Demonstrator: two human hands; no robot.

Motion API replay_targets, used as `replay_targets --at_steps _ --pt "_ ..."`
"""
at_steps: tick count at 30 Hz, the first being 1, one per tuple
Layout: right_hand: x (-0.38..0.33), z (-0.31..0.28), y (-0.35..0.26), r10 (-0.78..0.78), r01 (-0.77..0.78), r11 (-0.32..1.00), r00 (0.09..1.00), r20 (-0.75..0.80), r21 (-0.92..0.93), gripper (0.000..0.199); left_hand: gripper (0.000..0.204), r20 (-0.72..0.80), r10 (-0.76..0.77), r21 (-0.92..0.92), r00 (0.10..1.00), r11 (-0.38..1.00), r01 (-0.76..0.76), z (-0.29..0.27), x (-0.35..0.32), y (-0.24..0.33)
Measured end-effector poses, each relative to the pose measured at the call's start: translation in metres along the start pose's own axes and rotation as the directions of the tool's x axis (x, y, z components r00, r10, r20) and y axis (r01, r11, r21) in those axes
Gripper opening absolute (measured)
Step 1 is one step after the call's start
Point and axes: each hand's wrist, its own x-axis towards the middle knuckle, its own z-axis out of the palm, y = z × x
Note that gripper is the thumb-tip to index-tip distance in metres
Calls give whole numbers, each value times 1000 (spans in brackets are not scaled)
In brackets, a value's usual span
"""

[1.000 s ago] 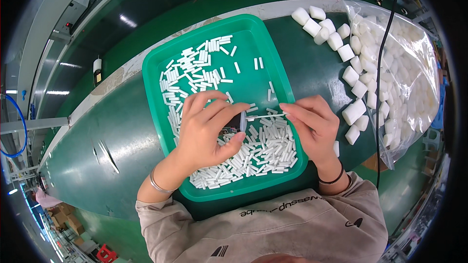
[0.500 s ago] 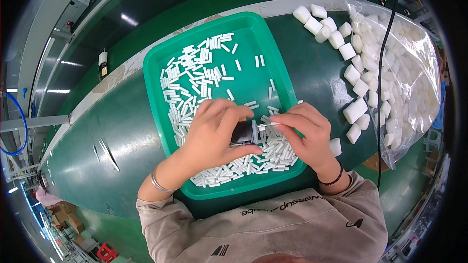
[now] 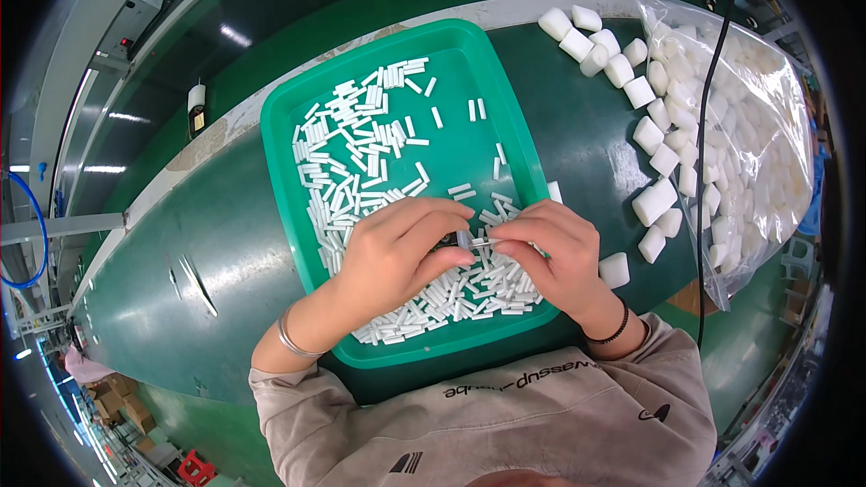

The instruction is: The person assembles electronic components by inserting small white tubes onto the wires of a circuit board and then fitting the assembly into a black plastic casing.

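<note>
Over the front half of a green tray (image 3: 276, 158), my left hand (image 3: 392, 248) is closed round a small dark device with a grey end (image 3: 464, 240). Most of the device is hidden by my fingers. Close beside it on the right, my right hand (image 3: 557, 245) pinches a thin, light-coloured rod (image 3: 481, 243) between thumb and fingertips. The rod's left end meets the device's grey end; whether it is inside cannot be made out. Short white sticks (image 3: 356, 140) lie scattered along the tray's left side and heaped beneath both hands.
Chunky white cylindrical pieces (image 3: 654, 202) lie loose on the dark green table (image 3: 582, 144) right of the tray. They reach to a clear plastic bag (image 3: 762, 135) full of more. A black cable (image 3: 710, 81) hangs in front of the bag. Thin metal tools (image 3: 200, 287) rest at left.
My left fingers and thumb have closed in round the device, so less of it shows. My right hand has moved slightly left and down, with the rod still pinched.
</note>
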Motion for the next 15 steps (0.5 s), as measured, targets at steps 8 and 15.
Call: replay_targets --at_steps 8,15 --pt "-4 2 -4 214 -209 955 977 -1 209 15 32 0 117 157 993 981 -116 -2 -3 4" --pt "-3 2 3 -101 101 994 995 10 40 18 31 27 1 -33 1000 999 -1 2 -4 3"
